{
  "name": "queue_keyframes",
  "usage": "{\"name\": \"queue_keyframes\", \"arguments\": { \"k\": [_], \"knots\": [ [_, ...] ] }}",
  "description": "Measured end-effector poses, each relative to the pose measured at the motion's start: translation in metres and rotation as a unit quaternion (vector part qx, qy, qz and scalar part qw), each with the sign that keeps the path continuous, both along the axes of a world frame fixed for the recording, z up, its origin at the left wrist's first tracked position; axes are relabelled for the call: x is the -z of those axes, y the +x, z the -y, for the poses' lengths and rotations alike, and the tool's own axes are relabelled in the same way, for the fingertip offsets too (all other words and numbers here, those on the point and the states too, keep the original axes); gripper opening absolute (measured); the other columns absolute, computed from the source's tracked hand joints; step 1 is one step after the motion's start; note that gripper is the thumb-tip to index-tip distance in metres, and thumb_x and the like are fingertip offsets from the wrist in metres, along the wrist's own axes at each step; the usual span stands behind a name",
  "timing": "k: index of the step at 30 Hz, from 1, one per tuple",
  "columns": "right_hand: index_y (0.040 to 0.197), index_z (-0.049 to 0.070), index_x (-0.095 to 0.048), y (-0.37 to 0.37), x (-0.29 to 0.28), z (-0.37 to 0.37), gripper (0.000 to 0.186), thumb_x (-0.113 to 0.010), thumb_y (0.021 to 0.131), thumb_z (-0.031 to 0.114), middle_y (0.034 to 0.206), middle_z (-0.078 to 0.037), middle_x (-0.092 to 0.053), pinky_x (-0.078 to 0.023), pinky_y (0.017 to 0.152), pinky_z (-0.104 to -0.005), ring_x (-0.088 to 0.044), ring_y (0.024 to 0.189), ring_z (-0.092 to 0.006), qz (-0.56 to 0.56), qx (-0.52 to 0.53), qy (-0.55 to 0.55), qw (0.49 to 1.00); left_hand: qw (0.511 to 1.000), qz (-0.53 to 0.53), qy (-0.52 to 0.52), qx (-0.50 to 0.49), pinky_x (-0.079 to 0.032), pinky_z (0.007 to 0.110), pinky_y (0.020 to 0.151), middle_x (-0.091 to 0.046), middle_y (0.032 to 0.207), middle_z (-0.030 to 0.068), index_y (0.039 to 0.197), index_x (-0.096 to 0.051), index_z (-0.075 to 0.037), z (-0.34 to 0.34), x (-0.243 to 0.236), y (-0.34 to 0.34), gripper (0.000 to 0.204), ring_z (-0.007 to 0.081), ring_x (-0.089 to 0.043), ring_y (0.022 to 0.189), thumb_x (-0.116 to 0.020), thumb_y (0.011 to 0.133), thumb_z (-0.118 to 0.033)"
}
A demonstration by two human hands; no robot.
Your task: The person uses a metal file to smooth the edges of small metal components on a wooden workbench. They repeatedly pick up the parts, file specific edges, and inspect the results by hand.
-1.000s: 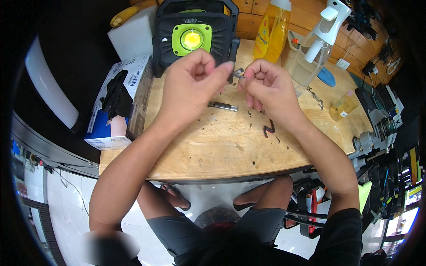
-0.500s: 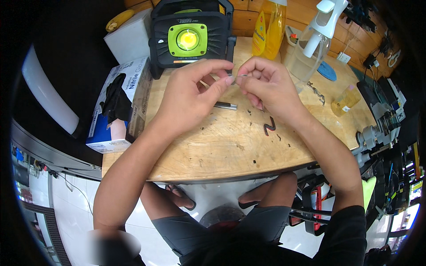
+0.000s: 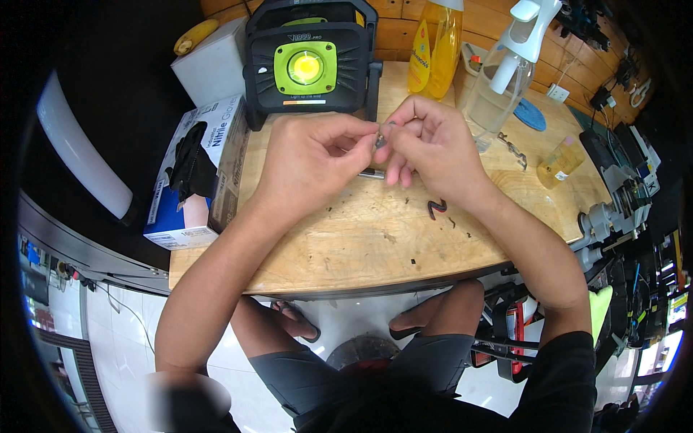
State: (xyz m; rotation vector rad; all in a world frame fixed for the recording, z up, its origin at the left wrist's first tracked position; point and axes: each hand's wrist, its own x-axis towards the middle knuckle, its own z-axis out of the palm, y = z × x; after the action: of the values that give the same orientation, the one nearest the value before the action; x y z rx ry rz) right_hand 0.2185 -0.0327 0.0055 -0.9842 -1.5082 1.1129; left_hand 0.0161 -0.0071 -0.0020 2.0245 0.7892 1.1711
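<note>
In front of the lit work lamp (image 3: 305, 68), my two hands meet over the wooden table. My left hand (image 3: 310, 153) pinches a small dark grey piece (image 3: 380, 141) between thumb and forefinger; its kind is too small to make out. Thumb and forefinger of my right hand (image 3: 438, 153) close on the same piece from the other side, its other fingers curled below. A slim metal-and-black tool (image 3: 372, 174), perhaps a cutter, lies partly hidden under the hands. Nearer me lies a bent dark strip with a red edge (image 3: 437, 209), with dark crumbs scattered around.
A glove box (image 3: 229, 155) stands on the left beside a white box (image 3: 209, 65) with a banana (image 3: 196, 36) on top. Behind my right hand are a yellow soap bottle (image 3: 435, 54) and a spray bottle (image 3: 505, 86). A small amber bottle (image 3: 561, 162) stands at right.
My left hand has come down slightly and its fingers sit closer to the right hand's. The right hand has turned and shifted left, now covering more of the slim tool.
</note>
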Motion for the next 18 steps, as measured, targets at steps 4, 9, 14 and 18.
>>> {"name": "queue_keyframes", "arguments": {
  "k": [4,9,14,18],
  "knots": [
    [0.103,-0.004,-0.059,-0.003,0.001,0.001,0.012,-0.061,0.103,0.007,0.085,-0.016,-0.073,-0.055,0.051,-0.0257,-0.073,0.066,-0.0171,-0.013,-0.009,-0.005,1.000,1.000,0.011,-0.009,0.004,-0.060,0.025,0.076,-0.079,0.096,0.0107,0.111,-0.077,0.006,0.003,-0.002,0.000,0.017,0.0102,-0.073,0.085,-0.071,0.097,-0.003],
    [0.103,-0.005,-0.058,0.000,0.003,0.000,0.013,-0.059,0.104,0.008,0.086,-0.016,-0.073,-0.057,0.054,-0.0264,-0.075,0.069,-0.0191,-0.040,-0.021,-0.007,0.999,1.000,-0.016,0.011,-0.016,-0.060,0.025,0.076,-0.079,0.095,0.0112,0.112,-0.076,0.007,0.007,-0.005,0.002,0.018,0.0100,-0.073,0.085,-0.070,0.098,-0.002],
    [0.103,-0.006,-0.059,-0.001,0.002,-0.001,0.014,-0.060,0.104,0.008,0.085,-0.017,-0.073,-0.058,0.054,-0.0268,-0.075,0.068,-0.0197,-0.043,-0.022,-0.008,0.999,0.999,0.024,-0.025,0.016,-0.060,0.025,0.078,-0.079,0.098,0.0118,0.115,-0.075,0.007,-0.001,0.003,-0.001,0.020,0.0108,-0.073,0.086,-0.070,0.098,-0.003],
    [0.102,-0.007,-0.059,-0.001,0.001,0.001,0.014,-0.060,0.103,0.007,0.085,-0.017,-0.073,-0.058,0.054,-0.0270,-0.075,0.067,-0.0201,-0.038,-0.016,-0.007,0.999,1.000,0.009,-0.017,0.013,-0.061,0.026,0.081,-0.079,0.099,0.0126,0.116,-0.075,0.008,-0.003,0.005,-0.001,0.021,0.0118,-0.074,0.088,-0.070,0.099,-0.003]
  ]
}}
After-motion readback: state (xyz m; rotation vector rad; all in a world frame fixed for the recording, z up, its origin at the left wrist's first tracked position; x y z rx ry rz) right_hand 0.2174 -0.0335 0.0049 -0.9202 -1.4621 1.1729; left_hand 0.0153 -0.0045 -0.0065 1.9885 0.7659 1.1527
